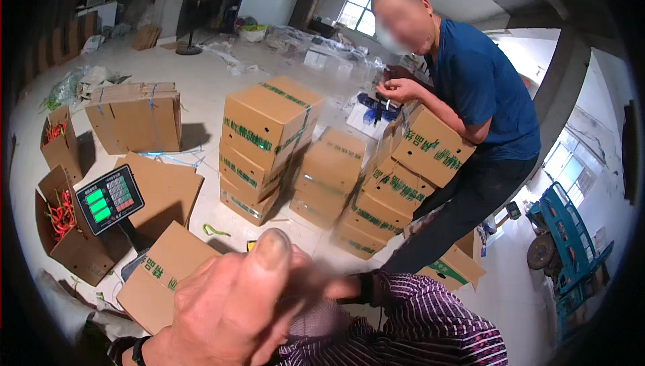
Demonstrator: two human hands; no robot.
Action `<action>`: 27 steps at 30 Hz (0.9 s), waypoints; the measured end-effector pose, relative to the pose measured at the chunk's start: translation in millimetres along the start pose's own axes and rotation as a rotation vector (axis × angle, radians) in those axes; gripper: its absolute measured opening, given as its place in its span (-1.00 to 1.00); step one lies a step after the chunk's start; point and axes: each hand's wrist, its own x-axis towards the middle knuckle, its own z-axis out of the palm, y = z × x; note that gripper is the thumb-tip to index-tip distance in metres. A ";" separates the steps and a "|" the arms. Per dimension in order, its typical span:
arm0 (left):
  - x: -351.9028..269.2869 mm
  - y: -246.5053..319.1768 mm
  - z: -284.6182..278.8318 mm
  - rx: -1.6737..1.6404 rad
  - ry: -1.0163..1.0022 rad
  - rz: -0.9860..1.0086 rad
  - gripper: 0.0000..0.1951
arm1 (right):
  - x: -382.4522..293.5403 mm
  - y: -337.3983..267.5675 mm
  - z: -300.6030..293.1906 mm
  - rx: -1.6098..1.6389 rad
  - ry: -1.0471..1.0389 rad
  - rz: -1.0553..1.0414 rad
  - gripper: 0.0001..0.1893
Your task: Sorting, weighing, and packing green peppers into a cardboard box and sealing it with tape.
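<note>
My left hand is large in the lower middle, close to the camera, with its thumb up and fingers curled. Partly hidden behind it is my blurred right hand, coming in from a striped sleeve. The two hands meet or overlap; whether anything is between the fingers does not show. Beyond my left hand lies a closed cardboard box with green print. Beside this box stands a weighing scale's display, its green readouts lit. A green chili pepper lies on the floor.
Stacked printed cartons stand ahead, with more cartons beside them. A person in a blue shirt leans on another stack. At left are open boxes of red chili peppers and flattened cardboard. A teal cart stands right.
</note>
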 end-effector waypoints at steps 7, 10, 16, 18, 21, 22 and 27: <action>-98.0 1.2 13.6 -0.111 -0.733 -0.473 -0.33 | 4.2 -66.9 7.5 -1.006 -0.122 -0.529 -0.62; -131.7 -3.0 34.4 -0.146 -1.032 -0.545 -0.41 | -1.2 -73.4 11.0 -1.010 -0.146 -0.440 -0.63; -166.2 -14.3 58.0 -0.222 -1.030 -0.549 -0.46 | 1.3 -71.2 16.5 -0.979 -0.126 -0.534 -0.63; -167.4 -16.8 61.1 -0.213 -1.027 -0.548 -0.46 | 1.7 -71.3 15.6 -0.976 -0.123 -0.533 -0.64; -168.5 -21.4 62.1 -0.177 -1.036 -0.546 -0.44 | 2.6 -70.5 13.9 -0.970 -0.120 -0.531 -0.64; -169.6 -22.4 62.3 -0.178 -1.036 -0.548 -0.44 | 2.8 -70.2 13.2 -0.968 -0.119 -0.532 -0.64; -170.5 -23.9 60.3 -0.190 -1.043 -0.560 -0.47 | 2.4 -70.1 14.9 -0.963 -0.133 -0.506 -0.64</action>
